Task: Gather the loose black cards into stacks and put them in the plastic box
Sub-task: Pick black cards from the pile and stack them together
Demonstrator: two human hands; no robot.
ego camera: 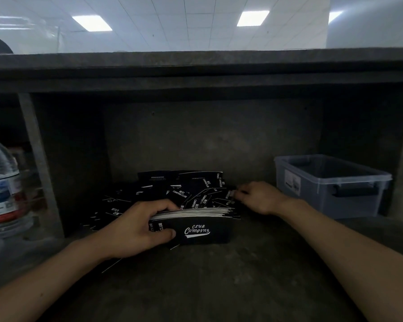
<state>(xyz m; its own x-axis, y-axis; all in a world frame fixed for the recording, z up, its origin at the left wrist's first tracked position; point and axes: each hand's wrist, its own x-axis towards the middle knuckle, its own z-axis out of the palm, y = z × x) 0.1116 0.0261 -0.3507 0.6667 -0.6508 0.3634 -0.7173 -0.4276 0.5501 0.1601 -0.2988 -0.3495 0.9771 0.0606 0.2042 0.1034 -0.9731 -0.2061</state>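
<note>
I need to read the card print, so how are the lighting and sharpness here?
Head view: white ceiling light panels glare while the grey shelf recess is dim; the white print on the black card stack in the left hand reads clearly; the loose black cards behind are murky; the fingers of the right hand are motion-blurred.

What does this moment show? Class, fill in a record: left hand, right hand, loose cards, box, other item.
left hand: grips card stack, which stands on edge
right hand: pinches loose card at the pile's right edge
loose pile: scattered black cards behind the stack
plastic box: right of the pile, lid off, apart from both hands
water bottle: far left
</note>
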